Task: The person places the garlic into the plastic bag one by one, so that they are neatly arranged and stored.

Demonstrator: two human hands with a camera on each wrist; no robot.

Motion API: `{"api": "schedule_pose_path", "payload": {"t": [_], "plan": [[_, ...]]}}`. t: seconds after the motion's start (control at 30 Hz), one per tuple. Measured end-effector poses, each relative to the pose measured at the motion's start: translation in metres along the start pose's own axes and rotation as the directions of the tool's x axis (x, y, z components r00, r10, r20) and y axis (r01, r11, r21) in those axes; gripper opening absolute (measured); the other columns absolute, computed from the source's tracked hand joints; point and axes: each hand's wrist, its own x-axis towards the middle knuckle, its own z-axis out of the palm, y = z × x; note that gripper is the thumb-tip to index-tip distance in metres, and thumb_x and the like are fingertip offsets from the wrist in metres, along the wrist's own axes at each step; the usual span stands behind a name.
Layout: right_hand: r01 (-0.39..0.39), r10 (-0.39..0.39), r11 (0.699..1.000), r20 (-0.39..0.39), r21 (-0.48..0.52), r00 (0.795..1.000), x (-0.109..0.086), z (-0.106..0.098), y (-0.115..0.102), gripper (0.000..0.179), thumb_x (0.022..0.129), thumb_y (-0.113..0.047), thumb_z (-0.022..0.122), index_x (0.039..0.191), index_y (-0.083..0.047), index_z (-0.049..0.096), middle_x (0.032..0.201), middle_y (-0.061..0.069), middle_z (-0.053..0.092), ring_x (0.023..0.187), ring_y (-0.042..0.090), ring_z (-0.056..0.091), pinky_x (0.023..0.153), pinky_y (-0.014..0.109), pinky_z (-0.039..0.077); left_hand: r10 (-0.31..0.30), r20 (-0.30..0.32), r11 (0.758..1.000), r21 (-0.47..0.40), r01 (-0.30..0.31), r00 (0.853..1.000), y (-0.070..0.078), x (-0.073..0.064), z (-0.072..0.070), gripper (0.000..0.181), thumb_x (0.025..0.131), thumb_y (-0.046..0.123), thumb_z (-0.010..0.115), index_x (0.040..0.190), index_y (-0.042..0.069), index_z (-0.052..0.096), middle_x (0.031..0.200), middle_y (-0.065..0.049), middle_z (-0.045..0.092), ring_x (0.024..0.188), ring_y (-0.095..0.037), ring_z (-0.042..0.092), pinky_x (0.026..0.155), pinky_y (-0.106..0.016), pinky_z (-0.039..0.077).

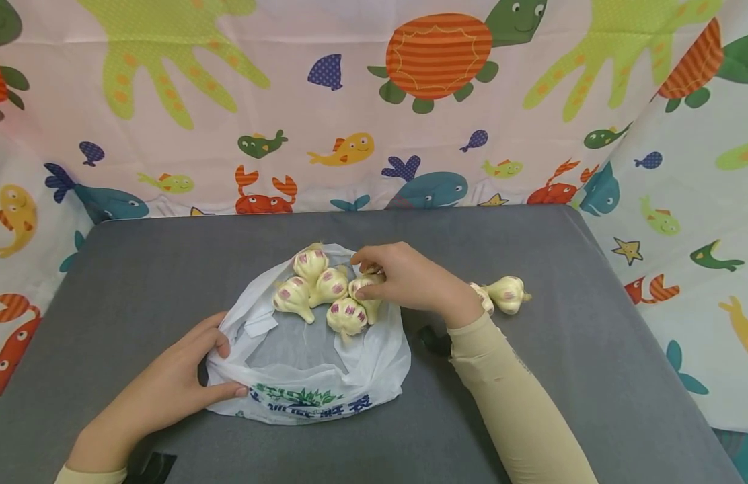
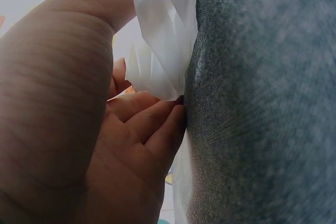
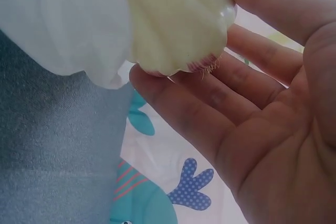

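A white plastic bag (image 1: 377, 366) with green and blue print lies spread on the table, its mouth facing up. Several garlic bulbs (image 1: 331, 285) with purple streaks sit together toward its far side. My left hand (image 1: 171, 376) holds the bag's left edge, thumb along the front rim and fingers at the side. In the left wrist view, white plastic (image 2: 163, 35) hangs between thumb and fingers. At the bag's far right, my right hand (image 1: 413, 279) grips one garlic bulb (image 3: 181, 22) between thumb and fingers; part of that bulb is hidden from above.
Two more garlic bulbs lie on the grey table right of the bag: one whole garlic bulb (image 1: 507, 294) and another partly behind the right wrist. A curtain (image 1: 350, 101) with sea-animal prints hangs behind the grey tabletop (image 1: 198, 262) and along its sides.
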Motion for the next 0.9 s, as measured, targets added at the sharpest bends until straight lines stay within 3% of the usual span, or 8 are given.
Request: {"api": "schedule_pose_path", "payload": {"t": [0.9], "plan": [[0.065,-0.066,0.998,0.053,0.016,0.996,0.005,0.013,-0.003,0.05,0.099,-0.024,0.084,0.141,-0.002,0.068,0.125,0.009,0.076,0.113,0.019,0.069,0.098,0.04,0.058,0.003,0.009,1.0,-0.01,-0.003,1.0,-0.001,0.0,-0.001,0.063,0.077,0.059,0.096,0.107,0.022,0.054,0.166,-0.018,0.045,0.132,-0.042,0.056,0.103,-0.071,0.05]]}}
